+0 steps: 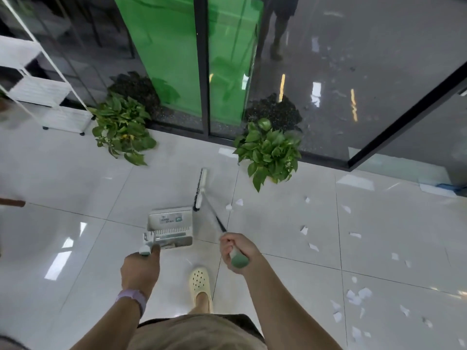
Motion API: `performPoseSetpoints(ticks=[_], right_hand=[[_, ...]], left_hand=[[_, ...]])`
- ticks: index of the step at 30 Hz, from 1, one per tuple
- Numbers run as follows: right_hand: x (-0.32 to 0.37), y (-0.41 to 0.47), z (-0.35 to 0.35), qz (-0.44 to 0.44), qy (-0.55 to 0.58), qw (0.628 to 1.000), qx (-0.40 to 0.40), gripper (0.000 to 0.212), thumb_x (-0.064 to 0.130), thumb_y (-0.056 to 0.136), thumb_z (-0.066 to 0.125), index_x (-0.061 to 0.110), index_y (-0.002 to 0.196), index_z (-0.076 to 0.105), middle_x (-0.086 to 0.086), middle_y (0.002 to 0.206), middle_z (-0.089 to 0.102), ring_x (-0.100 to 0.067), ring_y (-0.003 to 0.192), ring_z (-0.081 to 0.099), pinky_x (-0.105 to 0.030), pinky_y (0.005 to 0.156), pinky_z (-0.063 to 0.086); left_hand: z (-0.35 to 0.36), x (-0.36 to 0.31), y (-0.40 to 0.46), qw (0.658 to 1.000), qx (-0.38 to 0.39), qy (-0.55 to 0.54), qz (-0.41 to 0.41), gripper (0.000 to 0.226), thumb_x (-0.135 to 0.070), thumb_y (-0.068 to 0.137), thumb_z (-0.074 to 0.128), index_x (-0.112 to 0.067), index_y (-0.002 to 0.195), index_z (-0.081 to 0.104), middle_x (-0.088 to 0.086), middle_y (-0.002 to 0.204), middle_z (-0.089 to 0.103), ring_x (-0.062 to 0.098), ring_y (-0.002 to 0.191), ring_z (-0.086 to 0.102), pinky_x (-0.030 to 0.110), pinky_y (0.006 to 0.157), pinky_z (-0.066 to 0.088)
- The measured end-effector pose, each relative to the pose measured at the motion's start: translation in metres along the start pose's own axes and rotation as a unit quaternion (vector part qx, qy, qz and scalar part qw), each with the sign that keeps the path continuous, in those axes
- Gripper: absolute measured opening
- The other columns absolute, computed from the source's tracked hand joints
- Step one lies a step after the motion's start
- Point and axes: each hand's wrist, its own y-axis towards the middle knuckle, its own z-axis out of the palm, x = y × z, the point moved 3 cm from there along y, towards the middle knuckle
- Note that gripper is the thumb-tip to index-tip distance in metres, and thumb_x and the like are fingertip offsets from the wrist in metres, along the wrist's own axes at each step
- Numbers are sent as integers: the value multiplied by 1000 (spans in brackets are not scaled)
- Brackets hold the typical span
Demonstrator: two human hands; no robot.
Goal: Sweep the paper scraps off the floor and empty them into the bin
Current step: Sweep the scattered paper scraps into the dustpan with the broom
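Observation:
My left hand [141,270] grips the green-tipped handle of a white dustpan [169,227] that stands on the tiled floor in front of me. My right hand [236,251] grips the green end of a broom handle. The white broom head [201,189] with dark bristles is just beyond the dustpan's right corner. White paper scraps [357,296] lie scattered over the tiles to my right, and a few more paper scraps [235,203] lie just right of the broom head. No bin is in view.
Two leafy potted plants, the left plant [121,127] and the right plant [270,152], stand by a black-framed glass wall [204,72]. A white wheeled shelf [43,92] is at the far left. An open glass door [409,117] angles in at right. My foot in a yellow clog [199,286] stands between my arms.

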Motion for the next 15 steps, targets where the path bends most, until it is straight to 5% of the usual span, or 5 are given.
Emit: performPoseSetpoints(ticks=[8, 15], right_hand=[[73, -8, -64, -95, 196, 970, -112, 19, 1, 94, 47, 10, 78, 44, 2, 51, 39, -7, 32, 40, -14, 31, 37], [103, -44, -130, -155, 233, 930, -237, 11, 3, 93, 50, 11, 87, 46, 0, 58, 45, -8, 32, 45, -15, 33, 41]], left_hand=[[26, -66, 36, 994, 73, 85, 16, 45, -38, 97, 59, -4, 67, 63, 12, 65, 63, 34, 66, 58, 36, 63, 45], [75, -128, 43, 978, 135, 144, 74, 51, -50, 91, 63, -6, 66, 67, 16, 67, 70, 40, 64, 68, 46, 65, 61]])
